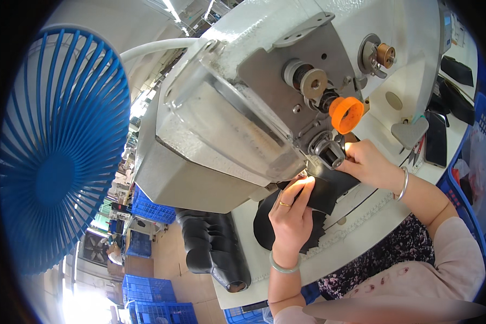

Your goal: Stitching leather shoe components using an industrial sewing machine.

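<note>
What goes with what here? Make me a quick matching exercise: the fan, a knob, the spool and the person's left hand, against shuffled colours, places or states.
Things:
1. Fan
2. Knob
3. Spool
4. Left hand

Descriptions:
A. Copper-brown, at the picture's upper right
B. Wearing a ring, fingertips at the black material
C. Blue, at the picture's left
D. Orange, on the sewing machine

Pairs: 1-C, 2-D, 3-A, 4-B

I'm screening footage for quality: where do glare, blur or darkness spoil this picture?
Head view: glare burns out the background at lower left; a bright spot whitens the left fingers; the clear cover carries reflections; a blurred oval smears the lower edge; the corners go black.
</note>
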The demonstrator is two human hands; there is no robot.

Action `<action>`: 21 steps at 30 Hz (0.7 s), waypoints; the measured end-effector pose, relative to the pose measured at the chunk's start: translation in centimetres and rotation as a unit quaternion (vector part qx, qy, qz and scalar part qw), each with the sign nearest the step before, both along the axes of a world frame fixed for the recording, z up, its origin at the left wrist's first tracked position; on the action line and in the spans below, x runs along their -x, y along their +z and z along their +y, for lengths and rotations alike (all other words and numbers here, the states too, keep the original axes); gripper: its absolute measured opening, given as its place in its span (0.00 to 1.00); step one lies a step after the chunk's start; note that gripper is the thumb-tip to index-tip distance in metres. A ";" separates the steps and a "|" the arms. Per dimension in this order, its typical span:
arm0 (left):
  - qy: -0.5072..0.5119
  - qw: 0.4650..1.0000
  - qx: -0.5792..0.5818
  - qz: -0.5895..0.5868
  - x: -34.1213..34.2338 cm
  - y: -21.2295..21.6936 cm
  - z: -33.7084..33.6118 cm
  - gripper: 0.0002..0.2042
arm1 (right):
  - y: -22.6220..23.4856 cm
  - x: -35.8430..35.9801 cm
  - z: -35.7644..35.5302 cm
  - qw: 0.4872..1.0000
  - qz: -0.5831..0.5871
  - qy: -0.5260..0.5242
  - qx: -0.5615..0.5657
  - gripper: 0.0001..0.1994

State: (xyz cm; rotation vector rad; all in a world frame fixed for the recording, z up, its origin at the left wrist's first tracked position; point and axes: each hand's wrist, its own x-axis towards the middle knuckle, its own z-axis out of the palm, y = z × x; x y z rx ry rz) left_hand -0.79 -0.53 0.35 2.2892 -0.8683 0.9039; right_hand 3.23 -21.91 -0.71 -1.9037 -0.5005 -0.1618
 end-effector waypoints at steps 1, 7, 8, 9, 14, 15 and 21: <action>-0.010 1.000 0.007 0.011 -0.1 0.0 0.2 0.23 | -0.2 0.3 0.2 1.000 -0.013 -0.018 0.009 0.22; 0.034 0.995 -0.069 -0.061 0.3 0.5 0.2 0.26 | 0.4 2.4 0.9 0.999 0.032 -0.010 -0.018 0.17; 0.031 0.995 -0.067 -0.062 0.5 0.4 -0.4 0.26 | 0.0 2.4 0.8 0.999 0.031 -0.005 -0.031 0.18; 0.038 0.996 -0.059 -0.060 0.8 0.1 -1.1 0.26 | -0.1 2.4 0.7 0.999 0.030 -0.007 -0.029 0.18; -0.035 0.973 0.182 0.140 0.8 0.2 -0.1 0.24 | -0.3 2.0 0.4 1.000 0.011 0.019 -0.018 0.21; -0.019 0.980 0.148 0.133 1.1 0.3 -0.2 0.23 | -0.4 2.1 0.4 1.000 0.012 0.019 -0.018 0.21; 0.015 0.999 -0.032 -0.041 1.1 0.0 -0.8 0.21 | -0.4 2.1 0.7 0.995 0.051 0.056 -0.058 0.25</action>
